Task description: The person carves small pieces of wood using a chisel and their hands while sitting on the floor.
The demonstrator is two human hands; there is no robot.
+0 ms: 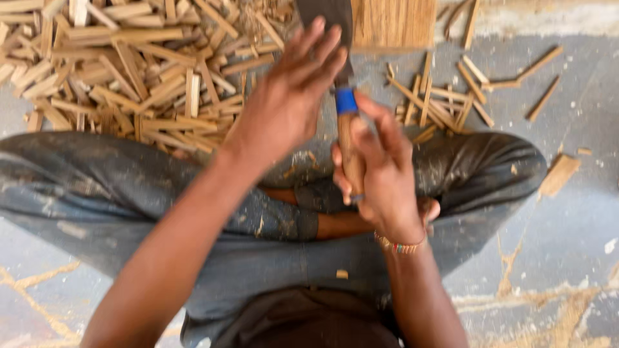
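Two hands are working: the right hand [380, 171] is gripping a wooden-handled chopping knife [347, 129], the left hand [290, 96] is spreading open above wood sticks [129, 71].

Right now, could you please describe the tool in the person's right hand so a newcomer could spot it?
Start at the crossed legs in dusty grey trousers. Above them, the right hand grips a cleaver-like knife, blade pointing away. Unlike the pale wood strips around, it has a brown wooden handle with a blue band.
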